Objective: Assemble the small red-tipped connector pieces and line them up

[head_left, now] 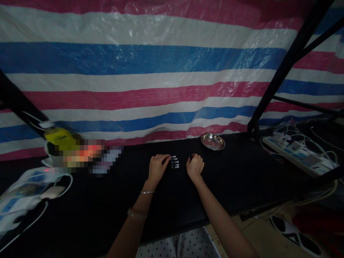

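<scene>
— Where do the small pieces (175,166) lie?
— Between both hands, lengthwise along the desk's (172,200) far edge; the left hand (157,167) is nearer.
— And the grips?
— Left, I cannot tell. The right hand (195,166) is closed on a dark object (190,157).

Small dark pieces (175,166) with pale marks lie lined up.

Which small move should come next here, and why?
Probably ease the right hand leftward to the small dark pieces: it sits apart, seemingly with a dark item at its fingertips, while the left hand is already beside them.
</scene>
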Tool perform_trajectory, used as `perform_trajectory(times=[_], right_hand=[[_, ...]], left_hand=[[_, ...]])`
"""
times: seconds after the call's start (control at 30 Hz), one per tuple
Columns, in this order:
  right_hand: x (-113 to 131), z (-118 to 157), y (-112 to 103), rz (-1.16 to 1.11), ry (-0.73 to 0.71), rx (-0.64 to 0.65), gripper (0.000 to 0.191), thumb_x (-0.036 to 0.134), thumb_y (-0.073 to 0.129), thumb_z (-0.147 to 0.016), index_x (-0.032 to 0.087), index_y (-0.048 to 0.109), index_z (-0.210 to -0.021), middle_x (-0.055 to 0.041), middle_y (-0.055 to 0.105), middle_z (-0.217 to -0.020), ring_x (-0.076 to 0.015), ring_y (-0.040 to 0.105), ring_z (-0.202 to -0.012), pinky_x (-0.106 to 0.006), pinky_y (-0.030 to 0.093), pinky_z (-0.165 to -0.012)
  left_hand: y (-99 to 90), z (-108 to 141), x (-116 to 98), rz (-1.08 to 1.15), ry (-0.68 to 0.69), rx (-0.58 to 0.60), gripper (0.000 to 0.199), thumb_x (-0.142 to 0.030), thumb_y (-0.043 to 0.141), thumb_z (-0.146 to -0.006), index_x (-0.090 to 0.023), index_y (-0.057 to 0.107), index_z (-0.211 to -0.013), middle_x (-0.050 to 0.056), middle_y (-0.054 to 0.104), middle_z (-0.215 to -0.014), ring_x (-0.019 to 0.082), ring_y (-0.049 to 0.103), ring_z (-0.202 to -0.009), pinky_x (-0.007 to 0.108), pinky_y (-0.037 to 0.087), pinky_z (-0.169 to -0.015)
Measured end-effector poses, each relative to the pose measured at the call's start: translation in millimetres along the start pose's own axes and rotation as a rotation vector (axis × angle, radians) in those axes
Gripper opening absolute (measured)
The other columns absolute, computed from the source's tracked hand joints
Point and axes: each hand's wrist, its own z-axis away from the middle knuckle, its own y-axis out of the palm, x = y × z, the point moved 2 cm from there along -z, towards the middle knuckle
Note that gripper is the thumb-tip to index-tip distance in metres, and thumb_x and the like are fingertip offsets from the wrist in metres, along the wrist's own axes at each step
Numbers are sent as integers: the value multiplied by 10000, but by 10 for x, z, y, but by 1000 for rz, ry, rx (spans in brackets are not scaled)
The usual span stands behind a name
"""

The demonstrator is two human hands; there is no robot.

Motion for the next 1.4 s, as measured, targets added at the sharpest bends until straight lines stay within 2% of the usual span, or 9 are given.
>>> perform_trajectory(times=[0.27,0.47,0.6,0.7,0.8,1.0,1.17,1.4], right_hand=[[-22,2,24,-14,-58,20,118,217,530,-816,163,625,-861,-142,593,-886,-268,539,-868,-361,324,-739],[-9,-3,18,-139,-95,11,135,282,541,-824,180,629,-830,-111,580,-884,-259,534,-874,-358,358,-749],[83,0,-38,-434,-302,-19,134,294,531,-838,191,615,-846,-63,599,-885,-196,547,-867,-310,403,-780],[169,38,-43,-554,-506,98,108,277,549,-838,207,630,-850,-30,635,-839,-166,569,-824,-283,429,-769],[214,77,-29,-586,-593,167,92,269,585,-823,216,653,-854,-18,659,-813,-161,585,-790,-280,448,-746],[228,92,-33,-627,-589,152,89,254,616,-803,232,678,-863,-14,682,-840,-156,614,-818,-281,472,-774],[219,92,-37,-653,-585,137,101,256,612,-805,234,682,-874,2,669,-828,-127,624,-785,-237,488,-726],[214,102,-20,-684,-556,152,110,273,608,-808,222,681,-871,-13,681,-834,-143,619,-781,-249,483,-701]], left_hand=[[-2,2,6,9,6,2,208,-341,493,-884,-226,659,-932,23,703,-913,176,601,-828,323,391,-736],[11,-2,20,11,14,25,206,-336,498,-879,-228,664,-934,25,701,-909,181,599,-837,327,397,-738],[15,-5,30,13,7,21,209,-326,488,-882,-233,670,-926,29,702,-908,184,603,-845,332,399,-740],[13,-5,34,0,6,8,208,-314,485,-884,-227,670,-925,34,702,-911,188,601,-845,332,403,-738],[12,-3,37,-9,7,-1,198,-298,492,-882,-219,668,-927,35,701,-914,187,600,-841,332,403,-737],[37,-4,61,22,38,25,195,-290,492,-881,-239,669,-943,29,700,-910,176,602,-846,326,408,-749],[34,-8,60,14,55,51,211,-286,473,-889,-243,670,-951,31,701,-908,175,601,-845,324,406,-743],[1,-7,38,-2,72,53,205,-263,477,-889,-243,673,-946,28,706,-920,180,601,-852,330,397,-740]])
